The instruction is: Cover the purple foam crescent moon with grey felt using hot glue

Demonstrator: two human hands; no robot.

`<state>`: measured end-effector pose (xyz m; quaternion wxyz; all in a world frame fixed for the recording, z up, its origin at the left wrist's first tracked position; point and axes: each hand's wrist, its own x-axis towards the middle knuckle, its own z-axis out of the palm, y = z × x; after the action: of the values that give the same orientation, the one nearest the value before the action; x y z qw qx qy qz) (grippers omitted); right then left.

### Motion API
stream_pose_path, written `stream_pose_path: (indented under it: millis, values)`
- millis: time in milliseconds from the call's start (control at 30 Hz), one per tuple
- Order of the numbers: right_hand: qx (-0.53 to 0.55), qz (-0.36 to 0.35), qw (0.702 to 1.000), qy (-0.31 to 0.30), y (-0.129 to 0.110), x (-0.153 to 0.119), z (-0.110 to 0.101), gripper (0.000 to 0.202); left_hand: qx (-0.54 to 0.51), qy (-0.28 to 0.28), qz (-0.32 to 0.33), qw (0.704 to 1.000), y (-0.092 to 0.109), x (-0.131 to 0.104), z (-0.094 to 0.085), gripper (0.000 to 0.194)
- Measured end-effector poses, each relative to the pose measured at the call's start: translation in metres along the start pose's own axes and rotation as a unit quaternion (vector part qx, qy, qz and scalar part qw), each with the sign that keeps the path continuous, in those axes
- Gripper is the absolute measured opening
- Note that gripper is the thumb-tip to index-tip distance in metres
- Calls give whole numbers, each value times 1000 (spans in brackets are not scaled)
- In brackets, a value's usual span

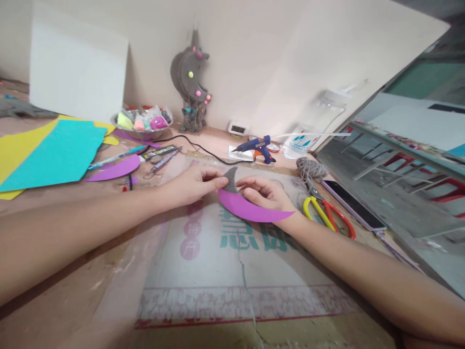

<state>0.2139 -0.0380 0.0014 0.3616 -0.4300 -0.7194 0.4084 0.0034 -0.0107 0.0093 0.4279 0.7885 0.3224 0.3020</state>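
A purple crescent (254,208), apparently paper or card, is held above the table mat, its upper tip wrapped in grey yarn (231,179). My left hand (198,182) pinches the wrapped end between thumb and fingers at its outer edge. On the inner side, my right hand (267,191) curls with index fingertip and thumb close against the crescent; its lower fingers are hidden behind the purple part. The free purple tip lies across my right wrist. Whether a loose strand runs between the fingers is too small to tell.
Right: a grey yarn ball (311,168), scissors (329,213) and a phone (354,203). Behind: a blue glue gun (256,144), a bowl of coloured clay packets (141,127) and a decorated grey moon (192,72). Left: another purple crescent (115,169), pens, a cutter (160,153) and coloured sheets (58,155).
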Motion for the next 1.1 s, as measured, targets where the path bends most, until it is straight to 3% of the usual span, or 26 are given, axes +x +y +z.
stream_pose_path:
  millis: [100, 200, 333, 600, 767, 1100]
  values:
    - [-46, 2, 999, -4, -1, -2, -1, 34, -53, -31, -46, 997, 1, -1, 1, 22]
    - [-61, 6, 998, -10, -3, -4, -2, 32, -98, -52, -38, 993, 0, -3, 2, 22]
    - [-51, 27, 998, -4, -6, -5, -1, 30, -68, -37, -28, 997, -1, -5, 2, 41]
    - [-15, 65, 997, 29, -2, -1, -2, 40, -74, -32, -47, 996, -3, -7, 1, 45]
    - [-33, 74, 997, 13, -5, -1, -1, 26, -57, -11, -69, 996, -1, -5, 1, 49]
    - [-31, 40, 999, 9, -8, -3, 1, 22, -59, -8, -32, 998, -2, -2, 2, 31]
